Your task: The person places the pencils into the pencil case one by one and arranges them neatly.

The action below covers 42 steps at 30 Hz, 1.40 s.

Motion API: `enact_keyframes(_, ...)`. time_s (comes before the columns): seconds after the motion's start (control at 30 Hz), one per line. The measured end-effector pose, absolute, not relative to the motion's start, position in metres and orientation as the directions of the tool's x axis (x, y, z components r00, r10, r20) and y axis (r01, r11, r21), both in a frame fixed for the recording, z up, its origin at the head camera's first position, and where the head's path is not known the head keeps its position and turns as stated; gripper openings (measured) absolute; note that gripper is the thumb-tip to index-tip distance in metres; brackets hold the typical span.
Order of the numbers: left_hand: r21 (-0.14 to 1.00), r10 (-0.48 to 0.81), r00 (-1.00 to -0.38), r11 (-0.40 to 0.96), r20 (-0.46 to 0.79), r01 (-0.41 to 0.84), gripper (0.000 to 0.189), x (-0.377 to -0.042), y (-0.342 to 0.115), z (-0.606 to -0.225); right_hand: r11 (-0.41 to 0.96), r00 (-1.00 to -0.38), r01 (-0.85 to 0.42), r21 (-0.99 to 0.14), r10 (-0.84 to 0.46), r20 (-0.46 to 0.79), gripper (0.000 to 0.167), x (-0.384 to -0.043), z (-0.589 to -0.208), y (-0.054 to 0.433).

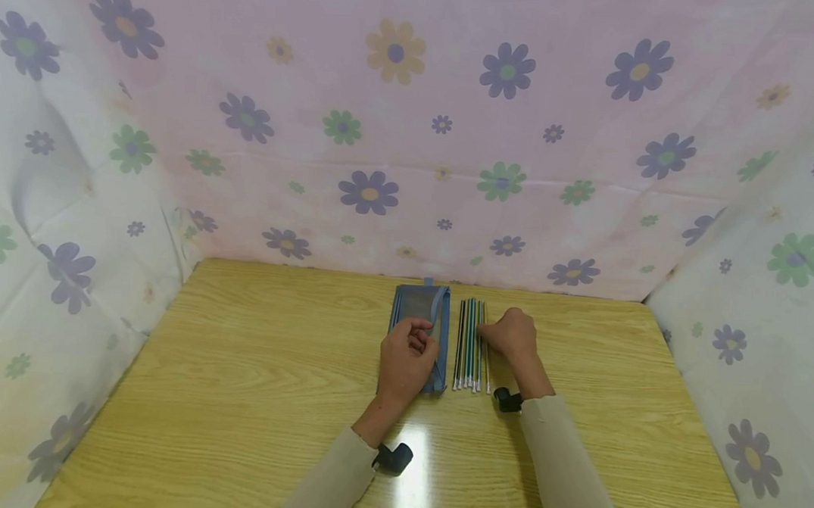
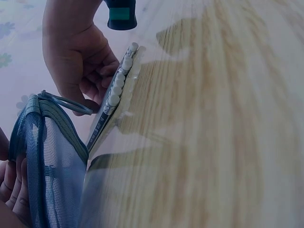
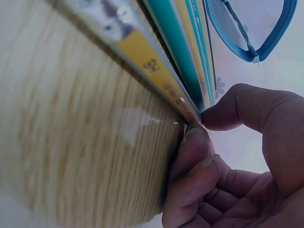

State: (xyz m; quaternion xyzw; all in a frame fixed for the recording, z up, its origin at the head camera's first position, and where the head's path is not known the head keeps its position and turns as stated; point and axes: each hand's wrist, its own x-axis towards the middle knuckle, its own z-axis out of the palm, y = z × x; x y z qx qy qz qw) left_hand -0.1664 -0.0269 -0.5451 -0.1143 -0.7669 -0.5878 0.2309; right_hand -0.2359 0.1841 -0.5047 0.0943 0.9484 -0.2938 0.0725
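Observation:
A blue mesh zip pencil case (image 1: 418,301) lies on the table, its zipped side gaping in the left wrist view. My left hand (image 1: 405,362) grips it, with curled fingers (image 2: 20,190) against the mesh. Just right of the case, several pencils (image 1: 469,351) lie side by side, green and dark ones among them, their white-tipped ends towards me. At the right end of this row is a yellow pencil (image 3: 152,66) with a silvery band. Thumb and index finger of my right hand (image 1: 512,336) pinch that yellow pencil along its shaft.
The wood-grain table (image 1: 252,368) ends at a flowered cloth (image 1: 446,149) at the back, with more cloth on both sides. A black wrist camera (image 1: 393,459) sits on the left wrist, another black wrist camera (image 1: 507,400) on the right.

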Motion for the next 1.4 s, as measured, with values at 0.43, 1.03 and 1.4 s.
enact_keyframes(0.43,0.844,-0.1,-0.863,0.292,0.495,0.451,0.02,-0.167,-0.026,-0.545,0.771,-0.978,0.188,-0.608,0.093,-0.184,0.052,-0.231,-0.503,0.187)
enact_keyframes(1.03,0.842,-0.098,-0.861,0.288,0.499,0.456,0.019,-0.167,-0.027,-0.545,0.738,-0.985,0.164,-0.655,0.084,-0.152,0.047,-0.222,-0.505,0.197)
enact_keyframes(1.4,0.868,-0.089,-0.888,0.274,0.451,0.413,0.019,-0.167,-0.027,-0.544,0.724,-0.986,0.161,-0.671,0.086,-0.144,0.042,-0.217,-0.496,0.192)
